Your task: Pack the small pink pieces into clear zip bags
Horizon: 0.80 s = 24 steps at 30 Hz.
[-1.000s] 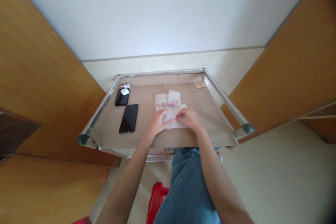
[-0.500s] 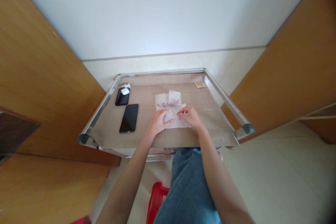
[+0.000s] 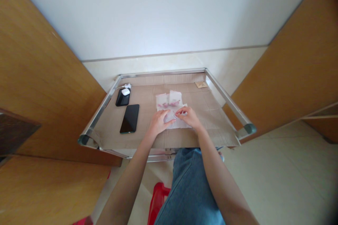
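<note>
My left hand (image 3: 158,122) lies on a small clear plastic bag (image 3: 172,116) on the cardboard-lined table, fingers curled over its left edge and holding it down. My right hand (image 3: 188,116) pinches the same bag at its top right, thumb and forefinger closed. Just beyond the hands lie two more small clear bags (image 3: 169,100) with pink pieces inside. What is inside the held bag is hidden by my fingers.
A black phone (image 3: 129,118) lies left of my hands, and behind it a dark pad with a white earbud case (image 3: 125,91) on it. The metal table rim (image 3: 227,102) frames the cardboard. Wooden panels stand on both sides. A red stool (image 3: 156,202) shows below.
My right hand's fingers shifted slightly left along the bag's top edge and pinched closer to my left hand. The left hand stayed put.
</note>
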{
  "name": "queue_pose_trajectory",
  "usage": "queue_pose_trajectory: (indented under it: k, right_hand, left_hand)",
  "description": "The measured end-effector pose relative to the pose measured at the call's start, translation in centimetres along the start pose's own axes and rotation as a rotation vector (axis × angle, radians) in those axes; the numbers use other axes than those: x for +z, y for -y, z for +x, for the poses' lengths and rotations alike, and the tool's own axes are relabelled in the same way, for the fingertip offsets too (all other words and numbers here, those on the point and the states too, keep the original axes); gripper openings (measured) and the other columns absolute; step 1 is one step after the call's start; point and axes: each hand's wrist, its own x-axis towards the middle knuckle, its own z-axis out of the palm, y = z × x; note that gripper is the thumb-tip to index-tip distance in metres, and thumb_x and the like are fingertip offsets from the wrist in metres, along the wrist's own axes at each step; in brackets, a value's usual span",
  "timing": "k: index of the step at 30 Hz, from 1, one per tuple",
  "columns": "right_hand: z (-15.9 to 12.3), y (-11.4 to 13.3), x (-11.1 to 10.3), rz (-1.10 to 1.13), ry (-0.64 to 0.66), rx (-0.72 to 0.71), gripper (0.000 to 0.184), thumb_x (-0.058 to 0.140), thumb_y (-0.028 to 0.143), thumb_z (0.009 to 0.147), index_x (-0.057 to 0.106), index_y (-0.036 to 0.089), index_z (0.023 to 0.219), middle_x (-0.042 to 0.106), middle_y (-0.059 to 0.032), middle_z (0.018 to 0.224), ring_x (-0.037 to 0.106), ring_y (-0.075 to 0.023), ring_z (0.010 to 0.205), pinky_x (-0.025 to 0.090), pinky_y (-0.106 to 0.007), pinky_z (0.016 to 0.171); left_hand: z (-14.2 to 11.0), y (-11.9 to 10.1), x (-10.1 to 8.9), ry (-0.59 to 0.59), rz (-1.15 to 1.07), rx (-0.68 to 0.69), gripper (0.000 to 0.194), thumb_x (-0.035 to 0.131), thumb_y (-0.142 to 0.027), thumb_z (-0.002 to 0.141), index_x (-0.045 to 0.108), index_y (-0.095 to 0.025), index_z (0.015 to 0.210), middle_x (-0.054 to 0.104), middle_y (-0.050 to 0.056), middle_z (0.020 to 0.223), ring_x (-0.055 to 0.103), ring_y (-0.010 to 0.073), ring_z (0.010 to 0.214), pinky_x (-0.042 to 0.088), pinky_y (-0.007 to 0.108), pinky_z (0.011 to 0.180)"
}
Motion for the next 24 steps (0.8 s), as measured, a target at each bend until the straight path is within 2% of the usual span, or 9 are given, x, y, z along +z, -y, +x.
queue_pose_trajectory:
  k: [5, 13, 24]
  right_hand:
    - [-0.1, -0.3, -0.6, -0.064, 0.01, 0.027, 0.011, 0.062, 0.027, 0.073, 0.07, 0.02, 0.074, 0.068, -0.0023, 0.074, 0.056, -0.0149, 0.07, 0.039, -0.028, 0.073]
    - [-0.7, -0.2, -1.8, -0.309, 0.058, 0.176, 0.012, 0.063, 0.03, 0.072, 0.072, 0.025, 0.078, 0.068, -0.0016, 0.083, 0.055, -0.0183, 0.081, 0.035, -0.032, 0.076]
    - [-0.9, 0.2, -2.1, -0.369, 0.112, 0.2, 0.015, 0.064, 0.032, 0.073, 0.072, 0.026, 0.083, 0.067, -0.0031, 0.086, 0.053, -0.0198, 0.084, 0.033, -0.033, 0.077]
  left_hand:
    - [0.0, 0.2, 0.1, 0.003, 0.0, 0.005, 0.047, 0.056, -0.052, 0.078, 0.056, -0.018, 0.111, 0.065, 0.008, 0.103, 0.059, 0.0214, 0.094, 0.046, 0.036, 0.085]
    - [0.0, 0.2, 0.1, 0.007, 0.017, -0.009, 0.047, 0.056, -0.052, 0.078, 0.056, -0.019, 0.111, 0.065, 0.008, 0.104, 0.059, 0.0225, 0.098, 0.046, 0.038, 0.088]
    - [0.0, 0.1, -0.1, 0.007, 0.007, -0.014, 0.047, 0.057, -0.051, 0.078, 0.056, -0.019, 0.112, 0.065, 0.008, 0.105, 0.059, 0.0219, 0.096, 0.045, 0.037, 0.088]
